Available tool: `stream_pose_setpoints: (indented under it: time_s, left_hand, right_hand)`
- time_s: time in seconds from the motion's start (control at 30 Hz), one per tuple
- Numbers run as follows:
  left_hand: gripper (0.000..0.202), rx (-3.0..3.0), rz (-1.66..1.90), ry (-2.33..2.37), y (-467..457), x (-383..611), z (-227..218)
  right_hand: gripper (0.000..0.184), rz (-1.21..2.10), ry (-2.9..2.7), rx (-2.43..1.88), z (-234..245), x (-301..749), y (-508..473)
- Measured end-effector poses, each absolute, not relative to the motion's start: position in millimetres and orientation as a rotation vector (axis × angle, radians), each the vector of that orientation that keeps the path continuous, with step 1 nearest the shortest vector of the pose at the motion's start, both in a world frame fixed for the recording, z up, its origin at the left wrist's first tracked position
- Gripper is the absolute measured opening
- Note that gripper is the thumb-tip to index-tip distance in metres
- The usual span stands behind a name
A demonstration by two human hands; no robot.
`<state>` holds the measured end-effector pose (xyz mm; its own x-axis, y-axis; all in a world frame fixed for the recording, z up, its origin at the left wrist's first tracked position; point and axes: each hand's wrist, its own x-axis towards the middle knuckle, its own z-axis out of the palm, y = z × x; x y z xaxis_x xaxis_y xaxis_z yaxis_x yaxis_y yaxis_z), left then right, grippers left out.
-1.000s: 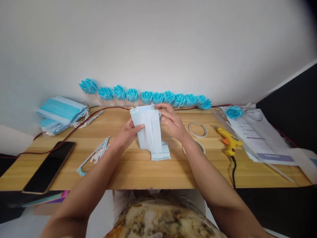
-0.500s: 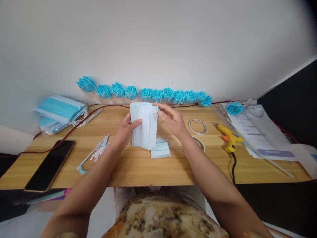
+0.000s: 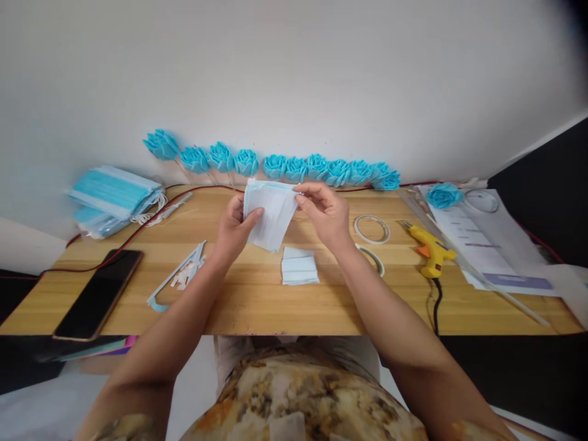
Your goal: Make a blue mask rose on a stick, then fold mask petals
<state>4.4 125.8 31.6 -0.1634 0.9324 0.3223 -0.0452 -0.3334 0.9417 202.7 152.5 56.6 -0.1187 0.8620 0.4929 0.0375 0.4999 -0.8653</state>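
Note:
A pale, pleated face mask piece (image 3: 270,211), opened out into a sheet, is held up above the table. My left hand (image 3: 235,229) grips its left edge, thumb across the front. The fingertips of my right hand (image 3: 324,211) pinch its upper right corner. Whether the piece has more than one layer I cannot tell. Below it, on the wood, lies a small stack of cut pale-blue mask pieces (image 3: 299,267), which neither hand touches.
Blue fabric flowers (image 3: 274,166) on stems line the wall. Whole masks (image 3: 113,193), a phone (image 3: 98,294) and white scraps (image 3: 187,272) lie left. Tape rolls (image 3: 386,229), a yellow glue gun (image 3: 432,248), papers (image 3: 487,245) and a flower (image 3: 444,195) lie right. A red cable (image 3: 138,234) crosses the table.
The mask piece has tilted, its lower edge swinging up and away, so the small stack shows fully. My right fingers now pinch its corner. The whole view has shifted slightly.

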Motion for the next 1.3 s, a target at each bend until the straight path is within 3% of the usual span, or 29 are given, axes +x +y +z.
stream_pose_setpoints:
  time_s: [0.33,0.6,0.8,0.93,1.3]
  left_hand:
    - [0.06,1.287,1.429,1.133,139,-8,22]
    - [0.05,1.264,1.6,1.098,134,-3,25]
    - [0.063,1.253,1.39,1.147,140,-8,19]
    - [0.061,1.257,1.343,1.142,141,-8,14]
    - [0.055,1.23,1.327,1.248,140,-5,11]
  right_hand:
    - [0.06,0.961,-1.646,-0.793,33,193,165]
    - [0.033,0.97,-1.708,-0.803,38,190,159]
    - [0.036,1.103,-1.708,-0.816,24,193,170]
    - [0.04,1.167,-1.739,-0.802,7,194,176]
    - [0.035,0.953,-1.926,-0.987,10,193,168]
